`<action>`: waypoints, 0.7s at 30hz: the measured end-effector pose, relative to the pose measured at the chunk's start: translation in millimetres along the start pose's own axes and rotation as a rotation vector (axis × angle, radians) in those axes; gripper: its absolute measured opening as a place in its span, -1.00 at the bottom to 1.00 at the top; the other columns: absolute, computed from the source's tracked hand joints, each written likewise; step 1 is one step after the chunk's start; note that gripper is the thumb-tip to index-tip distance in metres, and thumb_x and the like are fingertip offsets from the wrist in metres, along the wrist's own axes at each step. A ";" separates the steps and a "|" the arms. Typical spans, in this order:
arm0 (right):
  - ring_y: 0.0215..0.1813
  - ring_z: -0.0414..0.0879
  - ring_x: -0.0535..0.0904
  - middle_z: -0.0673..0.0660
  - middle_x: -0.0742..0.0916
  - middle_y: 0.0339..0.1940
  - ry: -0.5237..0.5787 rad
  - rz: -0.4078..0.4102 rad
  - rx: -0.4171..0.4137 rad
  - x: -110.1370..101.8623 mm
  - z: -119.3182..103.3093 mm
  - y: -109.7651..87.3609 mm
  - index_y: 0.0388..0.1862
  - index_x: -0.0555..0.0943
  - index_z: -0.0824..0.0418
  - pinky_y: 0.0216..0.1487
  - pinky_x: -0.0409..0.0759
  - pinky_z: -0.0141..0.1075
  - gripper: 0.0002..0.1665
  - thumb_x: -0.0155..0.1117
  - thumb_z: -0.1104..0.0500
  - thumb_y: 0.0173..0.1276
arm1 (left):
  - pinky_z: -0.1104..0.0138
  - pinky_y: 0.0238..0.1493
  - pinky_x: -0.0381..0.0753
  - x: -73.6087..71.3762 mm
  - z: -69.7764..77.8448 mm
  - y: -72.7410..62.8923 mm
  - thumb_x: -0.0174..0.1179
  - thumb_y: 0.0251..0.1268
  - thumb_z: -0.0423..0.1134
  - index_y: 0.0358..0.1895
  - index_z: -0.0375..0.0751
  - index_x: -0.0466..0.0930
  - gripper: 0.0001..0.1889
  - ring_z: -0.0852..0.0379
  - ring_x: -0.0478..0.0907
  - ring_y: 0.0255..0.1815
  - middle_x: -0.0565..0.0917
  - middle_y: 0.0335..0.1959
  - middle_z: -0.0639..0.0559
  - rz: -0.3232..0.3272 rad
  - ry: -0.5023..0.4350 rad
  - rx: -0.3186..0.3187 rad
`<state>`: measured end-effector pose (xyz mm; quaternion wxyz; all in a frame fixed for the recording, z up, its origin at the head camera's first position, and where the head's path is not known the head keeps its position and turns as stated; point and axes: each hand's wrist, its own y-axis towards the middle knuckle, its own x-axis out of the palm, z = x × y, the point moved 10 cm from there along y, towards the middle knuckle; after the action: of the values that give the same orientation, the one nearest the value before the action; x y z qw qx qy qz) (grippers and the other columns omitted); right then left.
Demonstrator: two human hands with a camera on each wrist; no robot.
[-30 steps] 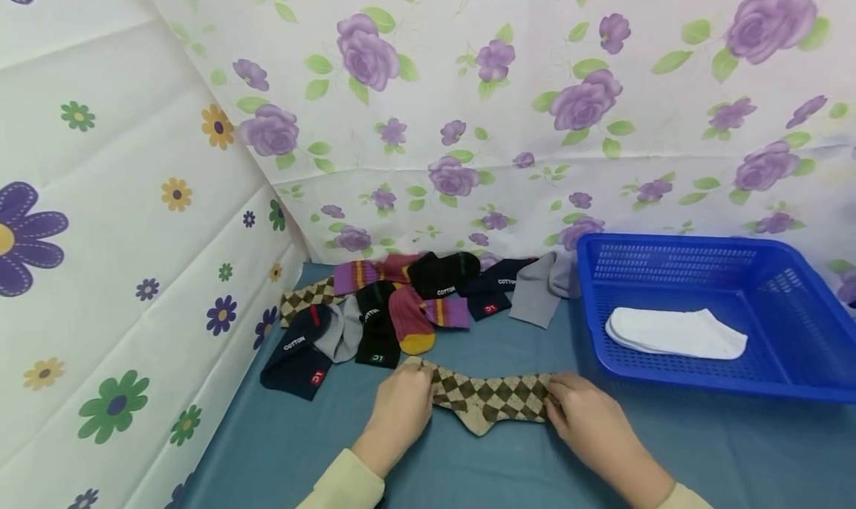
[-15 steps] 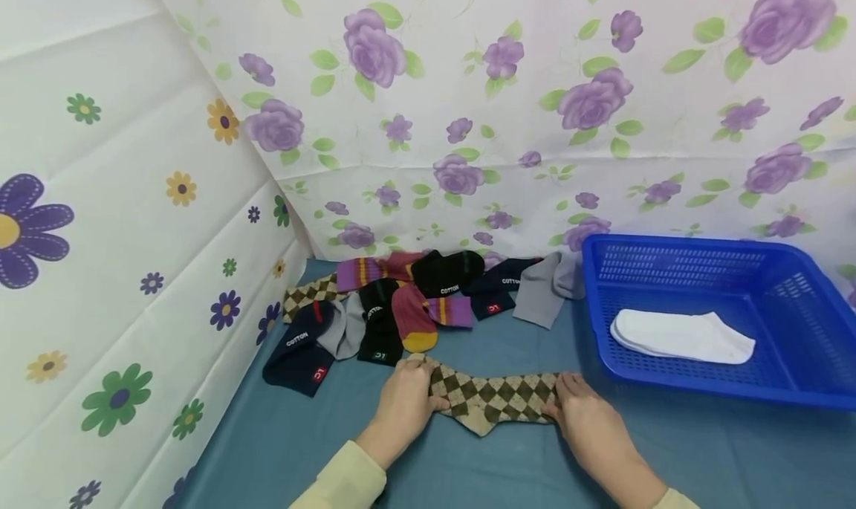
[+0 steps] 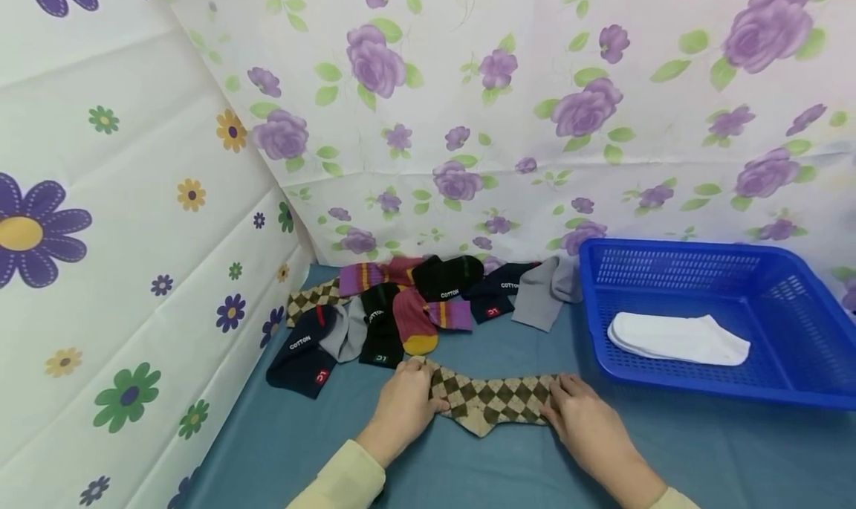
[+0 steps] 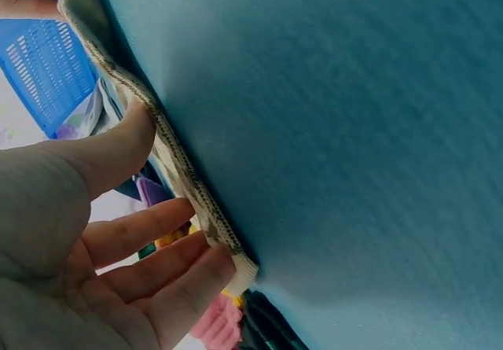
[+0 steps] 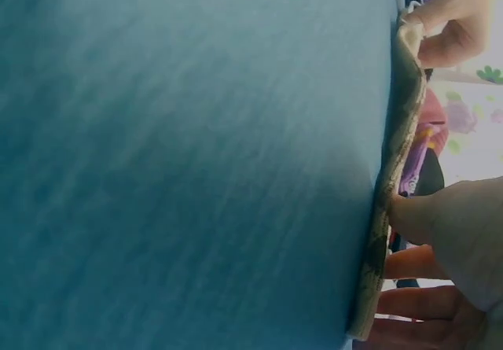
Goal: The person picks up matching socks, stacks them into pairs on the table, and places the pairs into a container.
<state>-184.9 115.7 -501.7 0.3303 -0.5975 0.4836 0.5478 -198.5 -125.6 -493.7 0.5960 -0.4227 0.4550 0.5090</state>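
A beige and brown argyle sock [image 3: 491, 403] lies stretched sideways on the blue-green cloth, its heel pointing toward me. My left hand [image 3: 403, 405] rests on its toe end, with the thumb at the lower edge. At the cuff end my right hand [image 3: 588, 423] touches the sock, thumb below and fingertips above. In the left wrist view, the left hand [image 4: 118, 232] has its thumb and fairly straight fingers spread along the sock [image 4: 185, 169]. The right wrist view shows the right hand [image 5: 448, 263] pressing the flat sock [image 5: 385, 208] in a similar way.
Several socks lie in a cluster behind, among them a navy one [image 3: 297, 364], a maroon-and-purple one [image 3: 414, 317] and a grey one [image 3: 538, 301]. A blue plastic basket [image 3: 675, 379] at right holds white socks [image 3: 678, 338]. Floral sheets [image 3: 468, 122] hang at the back and left.
The left thumb has come out to the sock's lower edge, where it was hidden a second ago. The right hand has shifted slightly at the cuff. The sock stays in place.
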 end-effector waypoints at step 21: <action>-0.14 -0.17 0.59 -0.03 0.71 -0.19 0.210 0.370 -0.091 -58.7 -7.8 1.5 -0.23 0.70 0.05 -0.23 0.60 -0.23 -0.79 0.38 0.07 0.12 | 0.26 -0.34 0.61 -66.7 -23.5 13.9 0.26 0.17 -0.01 -0.10 -0.08 0.66 -0.69 0.14 0.61 -0.27 0.66 -0.19 0.03 0.236 -0.058 0.082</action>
<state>-179.7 120.7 -442.9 0.1447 -0.5664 0.5916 0.5552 -219.4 -161.3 -434.7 0.5619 -0.3264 0.5045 0.5685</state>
